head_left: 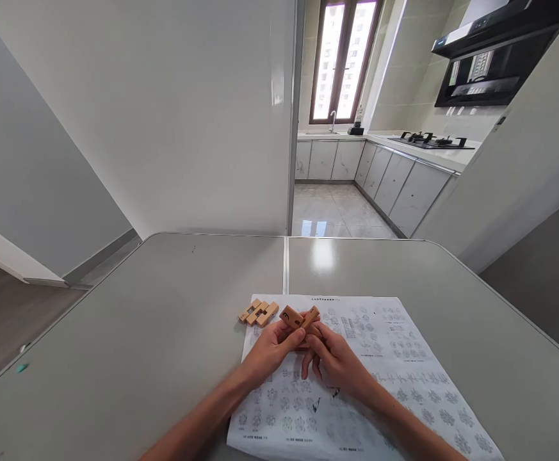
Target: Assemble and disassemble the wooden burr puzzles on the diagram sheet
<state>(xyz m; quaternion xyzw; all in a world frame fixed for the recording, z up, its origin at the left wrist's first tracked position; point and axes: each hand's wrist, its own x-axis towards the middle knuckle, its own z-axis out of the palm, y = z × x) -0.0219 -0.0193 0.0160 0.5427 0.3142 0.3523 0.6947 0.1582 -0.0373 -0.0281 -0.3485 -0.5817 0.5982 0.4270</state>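
Note:
My left hand [278,342] and my right hand [330,355] come together over a printed sheet, both closed around a few interlocking wooden puzzle pieces [291,316]. One piece in the grip shows dark markings on its face, and another bar sticks up at a slant toward the right. My left thumb presses on the front of the pieces; fingers cover much of the rest. Just left of my hands lie several notched wooden pieces [259,312], side by side on the sheet's upper left corner. The instruction sheet [370,371] carries rows of small line diagrams.
The grey table [187,307] has a seam [285,266] down its far half. A small green bit [22,368] lies near its left edge. Beyond the table stand a white wall [202,115] and a kitchen with a counter, a gas stove [433,139] and a window.

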